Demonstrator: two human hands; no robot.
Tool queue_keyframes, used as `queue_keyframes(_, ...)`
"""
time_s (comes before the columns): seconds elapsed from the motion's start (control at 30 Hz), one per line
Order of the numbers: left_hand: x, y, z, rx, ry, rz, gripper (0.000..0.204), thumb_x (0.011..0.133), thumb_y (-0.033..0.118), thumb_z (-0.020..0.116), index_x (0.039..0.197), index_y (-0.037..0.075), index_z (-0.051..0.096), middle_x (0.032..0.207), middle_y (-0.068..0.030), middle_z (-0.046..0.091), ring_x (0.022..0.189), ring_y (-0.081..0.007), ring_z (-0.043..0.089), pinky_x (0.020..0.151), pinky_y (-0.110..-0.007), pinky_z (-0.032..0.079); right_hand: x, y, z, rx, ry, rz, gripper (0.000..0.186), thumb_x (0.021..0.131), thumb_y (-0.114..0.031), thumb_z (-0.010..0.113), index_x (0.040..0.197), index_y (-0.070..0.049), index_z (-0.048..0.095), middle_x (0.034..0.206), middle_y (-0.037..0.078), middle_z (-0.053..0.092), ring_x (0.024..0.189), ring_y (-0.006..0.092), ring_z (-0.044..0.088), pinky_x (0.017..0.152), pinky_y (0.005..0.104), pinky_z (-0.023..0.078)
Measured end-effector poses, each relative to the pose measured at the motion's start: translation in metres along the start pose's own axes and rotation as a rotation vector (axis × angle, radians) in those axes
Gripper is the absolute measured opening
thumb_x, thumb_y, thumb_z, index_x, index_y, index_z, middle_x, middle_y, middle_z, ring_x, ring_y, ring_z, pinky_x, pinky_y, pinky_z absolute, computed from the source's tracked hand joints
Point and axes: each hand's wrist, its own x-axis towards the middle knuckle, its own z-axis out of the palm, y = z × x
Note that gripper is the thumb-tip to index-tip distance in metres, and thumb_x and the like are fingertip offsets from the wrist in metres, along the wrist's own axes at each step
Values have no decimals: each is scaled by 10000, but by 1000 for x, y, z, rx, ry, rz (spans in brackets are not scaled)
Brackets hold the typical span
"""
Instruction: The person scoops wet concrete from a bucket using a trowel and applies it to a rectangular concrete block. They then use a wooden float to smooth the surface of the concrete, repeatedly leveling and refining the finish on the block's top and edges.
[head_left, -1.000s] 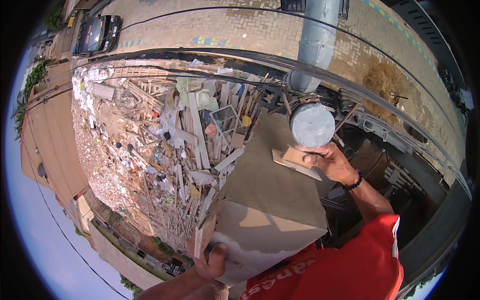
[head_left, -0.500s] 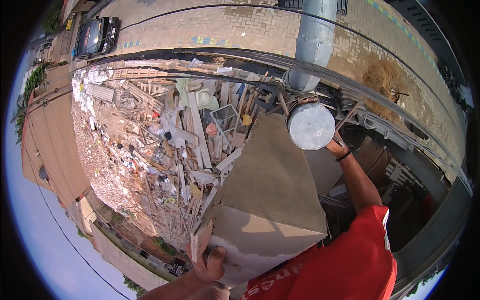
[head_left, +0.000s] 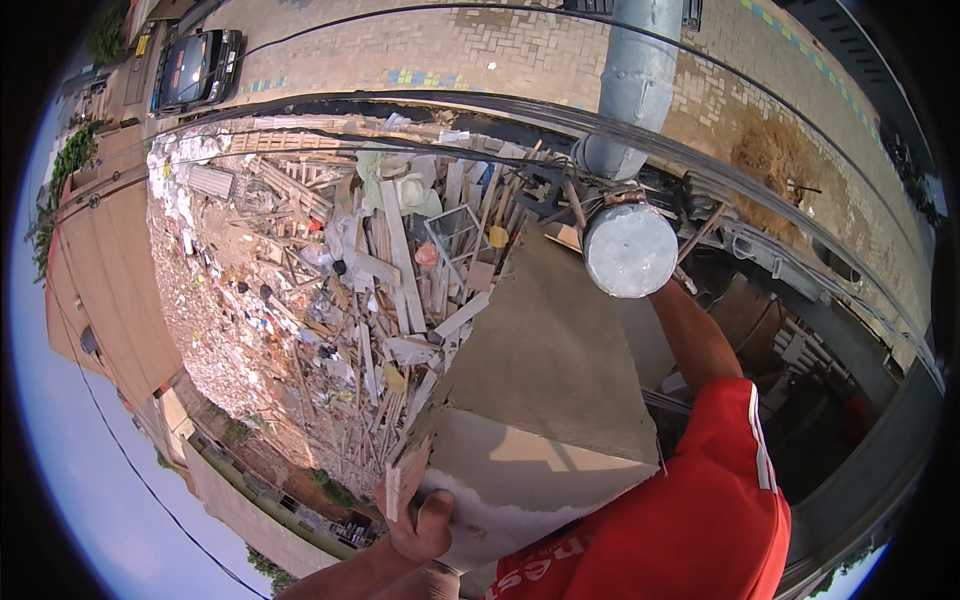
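Observation:
A grey mortar-coated ledge (head_left: pixel 530 350) runs up the middle, its pale front face below. My left hand (head_left: pixel 420 525) is closed round its lower-left corner, against a thin board (head_left: pixel 398 475) there. My right forearm (head_left: pixel 705 340) reaches up from the red sleeve (head_left: pixel 715 460) and passes under a round grey pipe cap (head_left: pixel 628 250); the hand is hidden behind it. The edge of a wooden float (head_left: pixel 565 238) shows just left of the cap, at the ledge's far end; whether my right hand holds it is hidden.
A vertical-looking metal pipe (head_left: pixel 625 90) and bundled cables (head_left: pixel 480 100) cross the top. Far below lie scrap timber and rubbish (head_left: pixel 300 270), a paved road (head_left: pixel 430 45) and a black vehicle (head_left: pixel 195 65). A shaded recess (head_left: pixel 800 420) drops away on the right.
My right hand, earlier visible holding the wooden float on the mortar, has moved away up the ledge behind the pipe cap, the float now at the cap's left. My left hand stays put.

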Motion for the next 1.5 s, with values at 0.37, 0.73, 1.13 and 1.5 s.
queue_keyframes(0.37, 9, 8, 5, -236, 61, -171, 377, 813, 64, 460, 1145, -112, 494, 1148, -209, 497, 975, -316, 498, 881, -416, 427, -56, -75, 28, -386, -99, -76, 364, 930, -205, 625, 1239, -15, 592, 1122, 77, 647, 1022, 158, 566, 911, 291, 445)
queue_keyframes(0.73, -4, -12, 9, 55, 134, 85, 414, 798, 92, 555, 1159, -110, 550, 1066, -234, 587, 800, -368, 579, 713, -451, 475, -142, -245, 86, -249, -430, -192, 330, 915, -189, 643, 1181, 5, 653, 1000, 157, 709, 925, 212, 672, 843, 305, 491)
queue_keyframes(1.13, 5, 0, 2, 144, -6, 38, 421, 791, 76, 445, 1163, -117, 479, 1125, -215, 508, 1011, -319, 504, 904, -395, 420, -61, -116, 31, -272, 100, 84, 237, 946, -157, 578, 1078, 14, 674, 867, 24, 663, 842, 89, 578, 749, 276, 482)
queue_keyframes(1.5, 7, 6, -2, 60, -1, -94, 375, 769, 108, 438, 1058, -100, 555, 1040, -191, 560, 941, -308, 538, 838, -379, 441, 20, 121, -69, -996, -146, -151, 342, 882, -243, 567, 1090, 23, 620, 1062, 177, 623, 974, 309, 605, 796, 380, 500)
